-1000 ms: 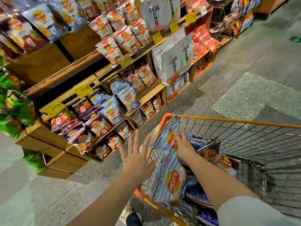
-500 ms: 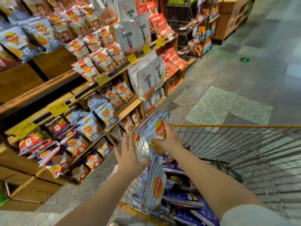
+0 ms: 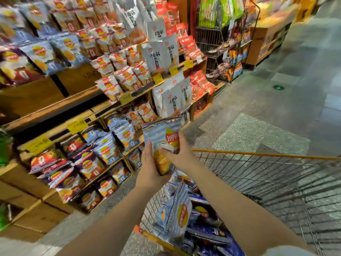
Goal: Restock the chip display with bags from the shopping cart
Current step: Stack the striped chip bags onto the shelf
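**One bag lifted out, both hands on it**

The blue-striped chip bag is held upright above the near corner of the shopping cart; the right hand grips its front and the left hand cups its lower edge from beneath. To the left of the hands stand the display shelves, with similar blue bags on a low row. The bag is puffy and slippery; a loose grip during the transfer could drop it, and pushing hard may topple neighbouring bags.

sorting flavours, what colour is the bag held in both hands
Light blue with white stripes and a red and yellow logo: the bag shows best in the head view.
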Demonstrator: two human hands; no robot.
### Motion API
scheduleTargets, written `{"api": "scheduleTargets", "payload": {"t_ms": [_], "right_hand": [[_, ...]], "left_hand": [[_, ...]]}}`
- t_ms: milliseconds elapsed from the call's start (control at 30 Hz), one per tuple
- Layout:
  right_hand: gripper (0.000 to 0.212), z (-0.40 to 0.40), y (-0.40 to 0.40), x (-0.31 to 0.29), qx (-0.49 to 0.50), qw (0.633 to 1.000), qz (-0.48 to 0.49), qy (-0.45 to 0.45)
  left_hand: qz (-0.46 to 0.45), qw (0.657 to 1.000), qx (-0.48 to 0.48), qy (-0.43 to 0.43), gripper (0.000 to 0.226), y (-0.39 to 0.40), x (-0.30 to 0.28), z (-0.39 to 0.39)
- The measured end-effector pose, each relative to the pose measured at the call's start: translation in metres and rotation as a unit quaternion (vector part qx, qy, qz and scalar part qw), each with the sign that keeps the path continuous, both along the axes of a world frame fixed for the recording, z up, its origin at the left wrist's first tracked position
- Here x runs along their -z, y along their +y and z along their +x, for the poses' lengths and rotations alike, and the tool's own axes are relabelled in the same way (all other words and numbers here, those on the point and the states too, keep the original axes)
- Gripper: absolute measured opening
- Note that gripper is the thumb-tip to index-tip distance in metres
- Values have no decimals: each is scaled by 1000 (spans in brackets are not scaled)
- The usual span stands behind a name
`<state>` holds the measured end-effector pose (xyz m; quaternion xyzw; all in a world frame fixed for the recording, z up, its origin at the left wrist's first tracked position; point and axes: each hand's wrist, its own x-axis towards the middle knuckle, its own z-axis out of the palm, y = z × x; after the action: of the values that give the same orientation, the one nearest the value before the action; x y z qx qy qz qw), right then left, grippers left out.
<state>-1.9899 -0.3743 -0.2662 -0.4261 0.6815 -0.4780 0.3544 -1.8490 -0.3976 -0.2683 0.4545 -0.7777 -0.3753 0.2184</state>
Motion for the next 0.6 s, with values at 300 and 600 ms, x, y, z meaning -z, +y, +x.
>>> {"api": "scheduleTargets", "payload": {"t_ms": [300, 600], "right_hand": [[75, 41, -19, -22, -146, 985, -49, 78], [74, 133, -75, -34, -176, 967, -37, 183]], "left_hand": [[112, 980, -16, 161, 114, -25, -28, 59], [108, 969, -80, 209, 97, -80, -45, 145]]}}
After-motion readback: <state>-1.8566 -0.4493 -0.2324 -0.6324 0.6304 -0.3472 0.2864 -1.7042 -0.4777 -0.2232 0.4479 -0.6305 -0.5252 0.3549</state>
